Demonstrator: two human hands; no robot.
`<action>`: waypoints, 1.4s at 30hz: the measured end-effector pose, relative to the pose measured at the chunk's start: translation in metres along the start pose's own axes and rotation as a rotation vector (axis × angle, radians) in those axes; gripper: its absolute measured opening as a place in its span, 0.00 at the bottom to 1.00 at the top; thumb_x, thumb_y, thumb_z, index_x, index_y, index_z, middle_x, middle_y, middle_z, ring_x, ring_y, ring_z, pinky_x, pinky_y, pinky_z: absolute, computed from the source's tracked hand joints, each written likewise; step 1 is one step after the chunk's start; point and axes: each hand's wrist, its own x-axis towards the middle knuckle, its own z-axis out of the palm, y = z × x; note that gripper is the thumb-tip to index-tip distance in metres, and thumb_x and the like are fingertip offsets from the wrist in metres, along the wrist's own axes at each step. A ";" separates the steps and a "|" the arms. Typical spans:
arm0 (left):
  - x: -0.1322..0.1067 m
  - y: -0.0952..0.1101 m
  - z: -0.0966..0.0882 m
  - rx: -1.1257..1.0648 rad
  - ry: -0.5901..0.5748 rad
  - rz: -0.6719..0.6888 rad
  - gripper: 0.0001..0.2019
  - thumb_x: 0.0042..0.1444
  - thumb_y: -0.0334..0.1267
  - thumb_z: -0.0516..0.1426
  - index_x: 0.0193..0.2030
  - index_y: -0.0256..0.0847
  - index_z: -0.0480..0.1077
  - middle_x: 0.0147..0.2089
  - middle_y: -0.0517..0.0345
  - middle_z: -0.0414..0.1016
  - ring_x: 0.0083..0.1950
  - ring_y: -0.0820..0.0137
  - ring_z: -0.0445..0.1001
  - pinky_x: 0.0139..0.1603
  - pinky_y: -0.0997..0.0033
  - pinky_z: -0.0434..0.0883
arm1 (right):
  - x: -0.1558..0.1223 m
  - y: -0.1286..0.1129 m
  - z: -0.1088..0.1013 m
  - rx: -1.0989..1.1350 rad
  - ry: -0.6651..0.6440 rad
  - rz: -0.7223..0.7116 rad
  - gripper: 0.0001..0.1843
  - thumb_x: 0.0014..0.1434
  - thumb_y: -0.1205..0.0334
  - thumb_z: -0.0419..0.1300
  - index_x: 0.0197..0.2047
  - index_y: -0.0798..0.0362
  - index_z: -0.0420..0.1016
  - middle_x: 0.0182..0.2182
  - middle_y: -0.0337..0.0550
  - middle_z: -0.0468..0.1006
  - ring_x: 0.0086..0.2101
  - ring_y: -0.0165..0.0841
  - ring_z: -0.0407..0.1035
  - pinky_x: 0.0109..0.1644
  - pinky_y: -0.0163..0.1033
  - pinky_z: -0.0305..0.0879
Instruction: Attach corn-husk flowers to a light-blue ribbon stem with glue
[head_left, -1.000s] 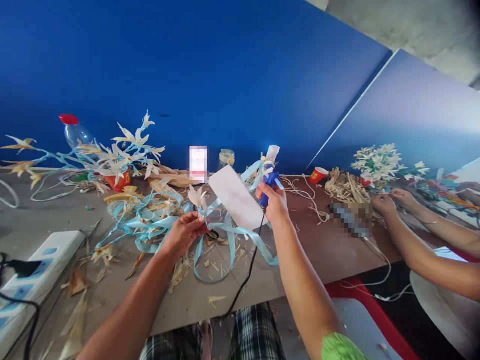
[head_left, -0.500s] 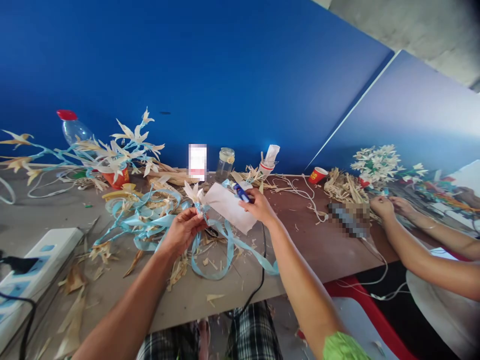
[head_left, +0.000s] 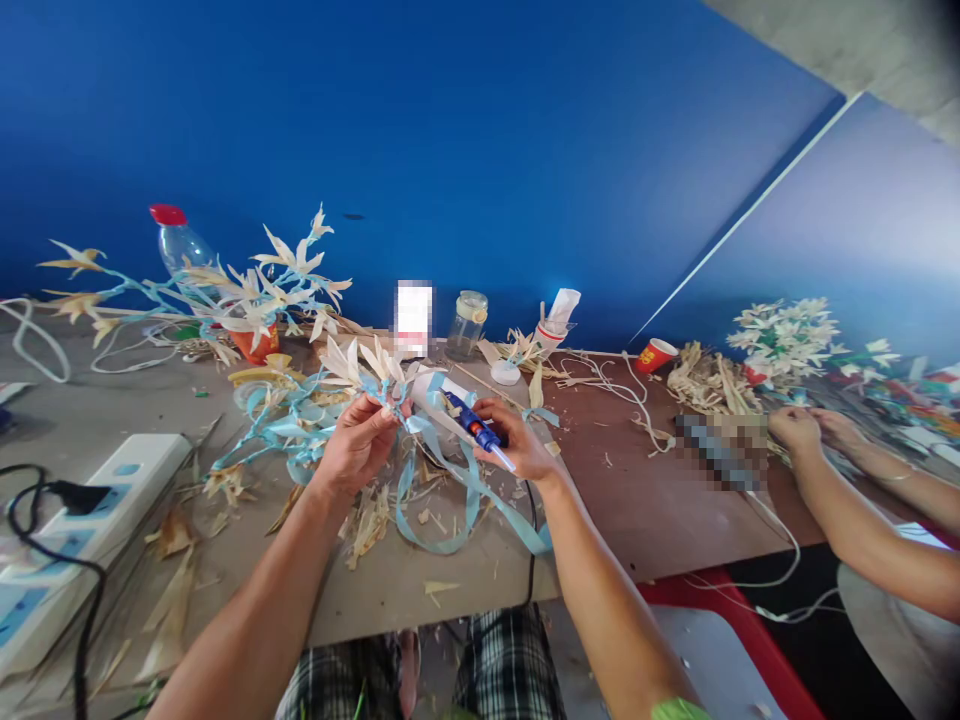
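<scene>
My left hand is closed, its fingertips pinching the blue-wrapped stem of a cream husk flower. From that stem a light blue ribbon hangs in loops down to the table. Just to the right, my right hand grips a blue glue gun, with a pale glue stick sticking out of its back end. The gun's front end points up and left toward the flower, beside white paper. Whether its nozzle touches the flower cannot be made out. Fingers partly cover the stem and the gun's handle.
Blue-wrapped flower branches stand in a red cup at the left. A power strip lies front left. Behind are a glass jar, a lit screen and another red cup. A co-worker's hands are at the right.
The glue gun has turned so its body and glue stick show. The flower has tilted left and fanned out in view. The whole view has swung slightly left.
</scene>
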 end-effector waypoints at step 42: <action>0.001 -0.012 0.006 0.196 0.055 -0.120 0.10 0.38 0.36 0.69 0.26 0.37 0.73 0.27 0.59 0.75 0.30 0.75 0.70 0.37 0.74 0.65 | -0.005 -0.003 0.005 0.742 0.083 0.013 0.26 0.49 0.39 0.59 0.37 0.55 0.72 0.16 0.33 0.61 0.17 0.25 0.51 0.24 0.35 0.51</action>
